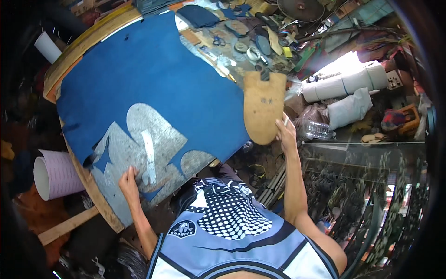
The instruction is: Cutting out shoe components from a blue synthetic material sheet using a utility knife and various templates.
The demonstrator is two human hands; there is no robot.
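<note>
From the head view I see my right hand (285, 135) clamped on the tan sole pattern (264, 106) right of centre, lifted beside the blue sheet (153, 74), while my left hand (129, 183) presses flat, fingers apart, at lower left, steadying it on the worktop (93, 39).

A pink roll (53, 174) lies at the left beside the wooden table (83, 44), with a white tube (47, 46) further up. Scissors (218, 41), tape rings (253, 53) and shoe soles (237, 28) litter the far end of the table. White rolled bundles (346, 83) and a white sack (349, 109) sit at the right near crumpled clear plastic bottles (316, 130). A round metal disc (301, 8) rests at the top
</note>
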